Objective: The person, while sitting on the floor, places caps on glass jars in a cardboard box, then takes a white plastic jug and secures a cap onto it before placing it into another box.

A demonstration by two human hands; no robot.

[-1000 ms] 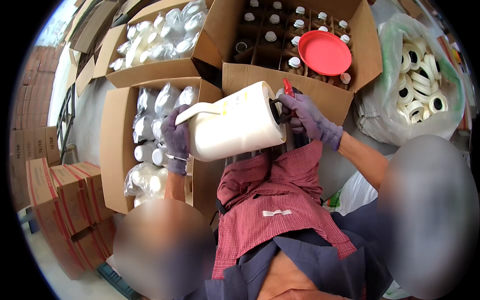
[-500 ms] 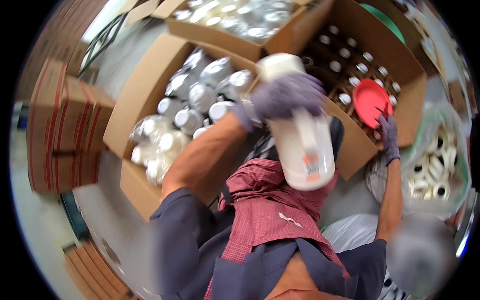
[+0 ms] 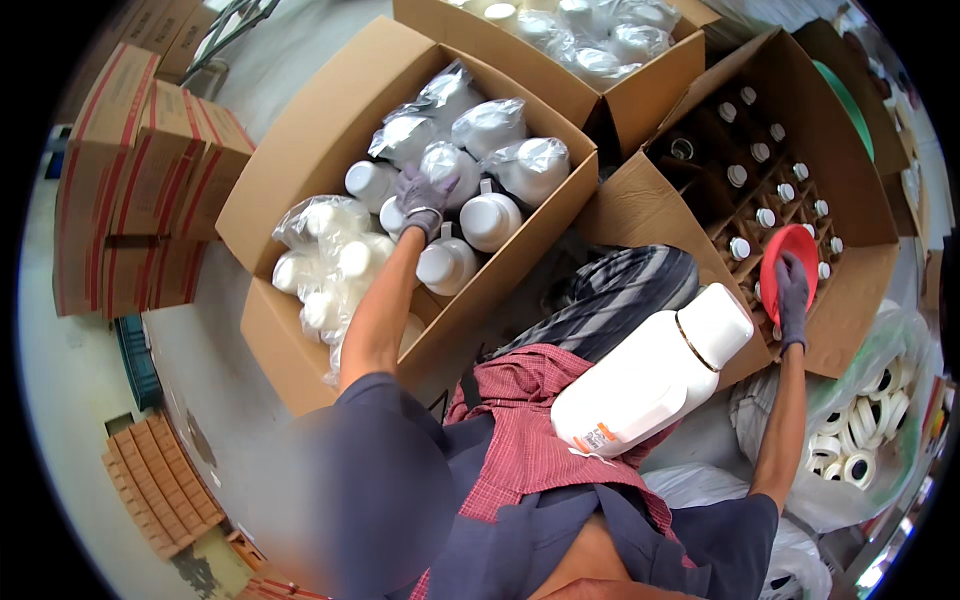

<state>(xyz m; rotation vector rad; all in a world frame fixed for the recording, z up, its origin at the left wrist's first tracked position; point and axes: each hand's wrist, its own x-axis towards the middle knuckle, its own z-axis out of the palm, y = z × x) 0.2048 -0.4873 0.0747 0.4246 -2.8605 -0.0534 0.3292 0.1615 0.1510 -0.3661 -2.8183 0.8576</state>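
My left hand, in a grey-purple glove, reaches into an open cardboard box. Its fingers are spread over the white jugs there, touching them. White jugs with round lids stand in that box, some wrapped in clear plastic; one white jug is to the right of the hand. My right hand, also gloved, grips a red round plastic dish, tilted above a divided box of white-capped bottles. Across my lap lies a large white jug with a handle, its top toward the upper right, touched by neither hand.
Another box of plastic-wrapped white jugs stands at the back. Stacked cartons are at the left, with a teal crate below. A clear bag of white rings sits at the right. A green round piece shows behind the divided box.
My left hand has let go of the white jug, now lying on my lap, and moved left into the jug box. The red dish has tilted in my right hand. The view has shifted.
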